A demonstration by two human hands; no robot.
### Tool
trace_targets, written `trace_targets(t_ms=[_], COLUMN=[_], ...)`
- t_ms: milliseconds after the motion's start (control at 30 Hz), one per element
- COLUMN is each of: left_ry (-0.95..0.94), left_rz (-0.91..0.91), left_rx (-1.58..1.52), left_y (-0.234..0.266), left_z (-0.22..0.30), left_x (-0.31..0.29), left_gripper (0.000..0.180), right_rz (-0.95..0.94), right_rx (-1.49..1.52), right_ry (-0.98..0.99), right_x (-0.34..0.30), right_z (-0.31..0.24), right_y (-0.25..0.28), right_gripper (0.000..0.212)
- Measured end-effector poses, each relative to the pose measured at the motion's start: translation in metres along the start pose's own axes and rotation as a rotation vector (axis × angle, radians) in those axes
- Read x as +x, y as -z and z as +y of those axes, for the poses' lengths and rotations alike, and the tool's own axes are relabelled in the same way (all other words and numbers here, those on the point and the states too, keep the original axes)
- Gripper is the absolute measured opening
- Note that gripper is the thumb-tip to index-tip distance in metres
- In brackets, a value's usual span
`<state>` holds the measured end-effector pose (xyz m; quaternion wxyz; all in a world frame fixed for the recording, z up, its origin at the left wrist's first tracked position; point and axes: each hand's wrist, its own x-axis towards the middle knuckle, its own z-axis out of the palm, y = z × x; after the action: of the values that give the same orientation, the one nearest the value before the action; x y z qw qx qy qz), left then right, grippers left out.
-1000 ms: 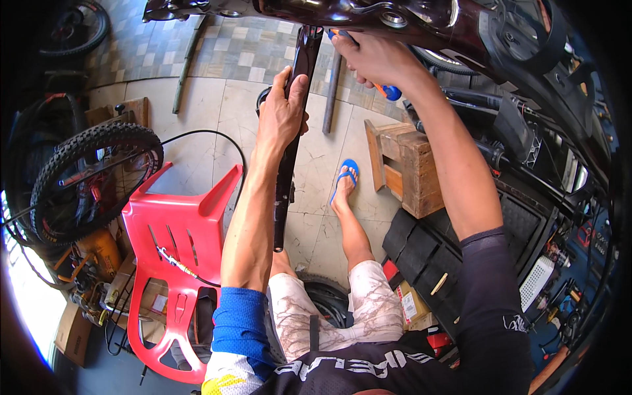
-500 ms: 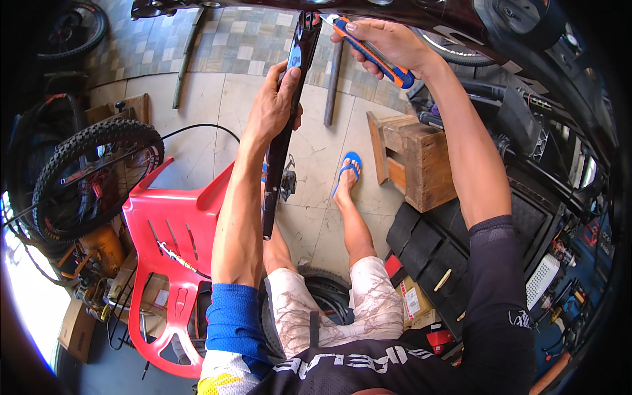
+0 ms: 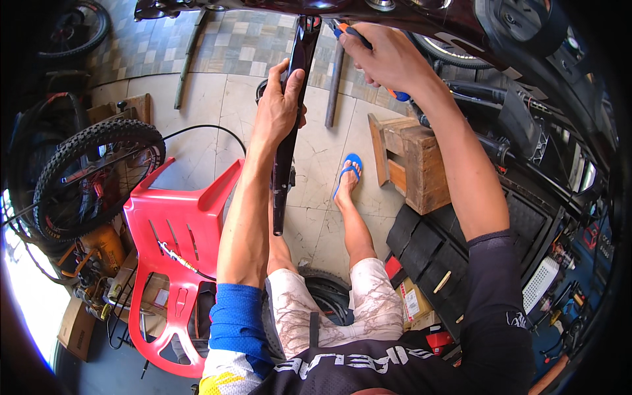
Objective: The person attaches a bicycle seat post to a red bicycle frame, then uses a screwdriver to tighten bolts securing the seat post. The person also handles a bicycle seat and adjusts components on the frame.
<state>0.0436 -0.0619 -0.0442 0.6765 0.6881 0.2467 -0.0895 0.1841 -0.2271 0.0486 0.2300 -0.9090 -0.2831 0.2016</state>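
1. Dark maroon tube [image 3: 282, 191] is below the bike frame [image 3: 434, 20]; left hand [image 3: 280, 105] wraps its upper half, thumb along the front.
2. Right hand [image 3: 388, 59] grips an orange-and-blue cutter [image 3: 342, 29], front end near the tube's top; can't tell if touching.
3. Progress: tube steadied, cutter in position, work looks underway; no finished result visible, amount left unclear.
4. Around: red chair [image 3: 178, 207] left, wooden box [image 3: 428, 164] right, wheel [image 3: 49, 174] farther left.

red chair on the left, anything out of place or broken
A metal fitting with a black hose lies on the red chair, perhaps an odd spot, since chairs are for sitting. No breakage shows where the chair is visible.
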Motion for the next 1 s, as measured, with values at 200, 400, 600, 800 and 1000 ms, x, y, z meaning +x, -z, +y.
trace_targets(t_ms=[200, 400, 600, 800, 1000], left_ry=[0.036, 0.046, 0.057, 0.058, 0.045], left_rz=[0.072, 0.101, 0.106, 0.046, -0.004], left_rx=[0.079, 0.126, 0.103, 0.036, -0.006], left_y=[-0.003, 0.0, -0.001, 0.01, 0.012], left_z=[0.009, 0.011, 0.013, 0.005, 0.001], left_x=[-0.005, -0.006, -0.006, -0.002, 0.001], left_gripper=[0.062, 0.065, 0.065, 0.068, 0.068], right_rz=[0.151, 0.208, 0.123, -0.194, -0.231], right_rx=[-0.15, -0.229, -0.326, 0.156, 0.496], right_ry=[0.061, 0.082, -0.004, -0.221, -0.254], right_x=[0.009, 0.01, 0.015, 0.014, 0.014], right_z=[-0.011, -0.018, -0.024, -0.025, 0.009], right_y=[-0.011, -0.014, -0.018, 0.006, 0.001], right_gripper=[0.036, 0.038, 0.035, 0.046, 0.051])
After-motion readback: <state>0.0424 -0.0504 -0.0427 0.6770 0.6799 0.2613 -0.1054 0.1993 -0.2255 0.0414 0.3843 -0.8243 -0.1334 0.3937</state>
